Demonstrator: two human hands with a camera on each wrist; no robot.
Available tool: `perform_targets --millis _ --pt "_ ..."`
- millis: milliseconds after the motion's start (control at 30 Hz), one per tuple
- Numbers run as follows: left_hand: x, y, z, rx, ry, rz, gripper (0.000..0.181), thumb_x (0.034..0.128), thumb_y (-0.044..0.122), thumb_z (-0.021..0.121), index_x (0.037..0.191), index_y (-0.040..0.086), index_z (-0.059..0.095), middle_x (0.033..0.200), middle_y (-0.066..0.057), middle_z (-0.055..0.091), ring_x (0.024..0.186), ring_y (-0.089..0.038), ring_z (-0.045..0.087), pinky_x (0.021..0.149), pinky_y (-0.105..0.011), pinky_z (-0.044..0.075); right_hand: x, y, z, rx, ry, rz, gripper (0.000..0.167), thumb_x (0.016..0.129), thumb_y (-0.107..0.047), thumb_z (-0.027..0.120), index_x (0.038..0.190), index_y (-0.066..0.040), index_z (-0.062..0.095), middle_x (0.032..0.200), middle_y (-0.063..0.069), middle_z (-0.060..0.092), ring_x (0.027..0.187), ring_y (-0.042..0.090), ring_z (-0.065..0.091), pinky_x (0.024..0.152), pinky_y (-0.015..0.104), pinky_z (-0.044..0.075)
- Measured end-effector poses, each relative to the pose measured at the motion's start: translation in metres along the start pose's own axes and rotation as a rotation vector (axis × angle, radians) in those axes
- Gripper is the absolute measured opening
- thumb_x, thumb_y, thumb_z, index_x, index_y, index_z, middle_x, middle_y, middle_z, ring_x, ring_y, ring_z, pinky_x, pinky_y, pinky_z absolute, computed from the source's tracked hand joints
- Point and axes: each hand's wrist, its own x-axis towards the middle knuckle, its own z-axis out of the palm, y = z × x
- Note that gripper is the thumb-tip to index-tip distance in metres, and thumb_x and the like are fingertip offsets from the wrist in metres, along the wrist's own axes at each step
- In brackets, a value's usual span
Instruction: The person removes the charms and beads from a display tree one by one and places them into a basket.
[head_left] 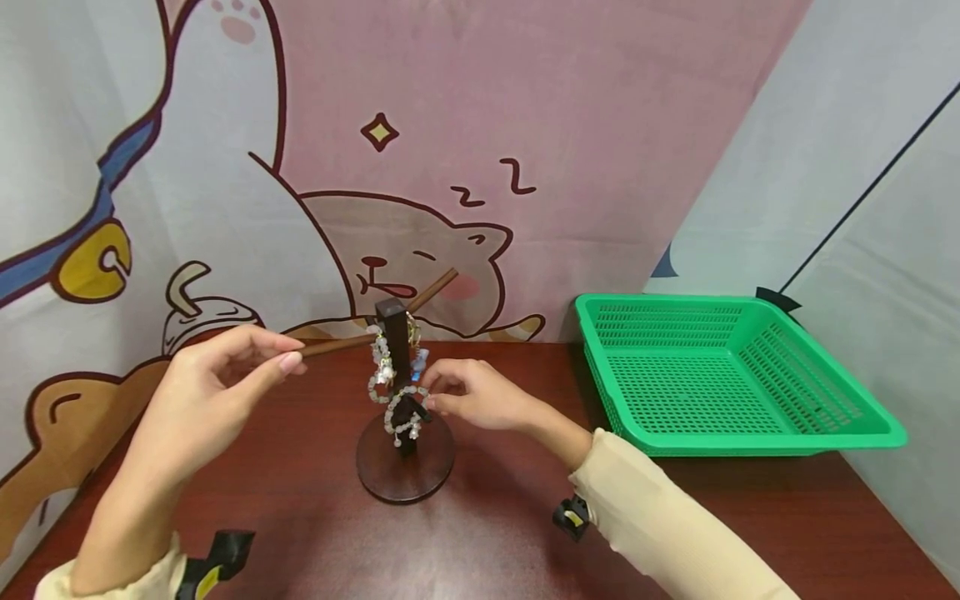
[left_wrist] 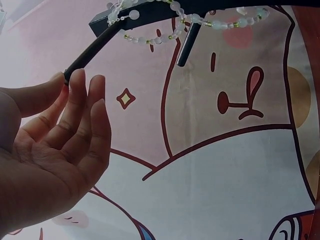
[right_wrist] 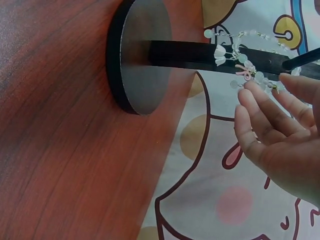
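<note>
A dark wooden stand with a round base [head_left: 406, 475] holds several beaded bracelets on its pegs. The left hand [head_left: 206, 400] pinches the tip of the upper left peg [head_left: 337, 344] between thumb and fingers; a pale bracelet [left_wrist: 150, 40] hangs near that peg's inner end. Beside the post, the right hand [head_left: 480, 395] has its thumb and fingertips at a beaded bracelet [head_left: 392, 417] low on the stand. In the right wrist view, the right hand [right_wrist: 285, 130] touches the beads [right_wrist: 260, 77] near a short dark peg [right_wrist: 302, 60].
A green plastic basket [head_left: 675, 379] stands on the right of the reddish-brown table [head_left: 300, 533]. Behind the stand hangs a cloth backdrop [head_left: 600, 125] with cartoon animals. Another peg [head_left: 433, 291] sticks out from the post to the upper right.
</note>
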Motion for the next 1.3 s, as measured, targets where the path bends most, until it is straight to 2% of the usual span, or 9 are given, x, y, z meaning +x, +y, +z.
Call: perform_targets --millis 133,300,667,867,1000,1300 --pt "0.0 0.0 0.0 -0.003 -0.001 -0.006 0.007 0.0884 0.014 0.061 0.094 0.011 0.065 0.079 0.004 0.068 0.069 -0.003 0.061 0.051 -0.022 0.038 0.001 0.001 0.001 0.032 0.007 -0.013 0.007 0.086 -0.006 0.061 0.093 -0.005 0.061 0.076 0.003 0.064 0.066 0.011 0.057 0.061 0.021 0.045" --pt "0.0 0.0 0.0 -0.013 -0.003 -0.003 0.007 0.0885 0.013 0.061 0.094 0.011 0.065 0.078 0.005 0.068 0.069 -0.003 0.061 0.05 -0.023 0.037 0.002 0.002 0.002 0.058 0.015 -0.026 0.004 0.086 -0.004 0.06 0.09 -0.003 0.061 0.074 0.004 0.064 0.063 0.007 0.056 0.06 0.022 0.046" --pt "-0.001 0.0 0.0 -0.022 0.011 0.022 0.006 0.0879 0.011 0.061 0.092 0.01 0.065 0.077 0.007 0.067 0.066 -0.005 0.06 0.049 -0.024 0.036 -0.004 0.0 0.001 0.023 0.013 -0.053 0.003 0.086 -0.003 0.06 0.087 -0.005 0.063 0.071 -0.001 0.062 0.063 0.005 0.056 0.06 0.022 0.046" --pt "-0.001 0.0 0.0 -0.011 0.01 0.02 0.006 0.0882 0.012 0.061 0.092 0.009 0.065 0.077 0.005 0.067 0.065 -0.005 0.06 0.048 -0.023 0.036 -0.011 -0.004 -0.001 0.021 -0.006 -0.052 0.003 0.087 -0.004 0.06 0.088 -0.004 0.062 0.073 0.004 0.063 0.066 0.01 0.059 0.062 0.023 0.047" --pt "-0.001 0.0 0.001 -0.003 0.006 0.016 0.006 0.0884 0.012 0.061 0.092 0.009 0.064 0.078 0.004 0.067 0.066 -0.004 0.06 0.049 -0.023 0.036 -0.015 -0.009 -0.005 0.042 -0.008 -0.059 0.003 0.087 -0.003 0.06 0.088 -0.003 0.062 0.076 0.007 0.064 0.067 0.006 0.059 0.064 0.025 0.049" --pt "-0.001 0.0 0.001 -0.003 0.006 0.025 0.005 0.0882 0.011 0.061 0.091 0.009 0.064 0.078 0.004 0.068 0.066 -0.004 0.06 0.048 -0.023 0.036 -0.027 -0.016 -0.012 0.025 -0.008 -0.138 0.003 0.086 -0.005 0.061 0.089 -0.005 0.062 0.077 -0.001 0.065 0.069 0.011 0.059 0.065 0.027 0.048"
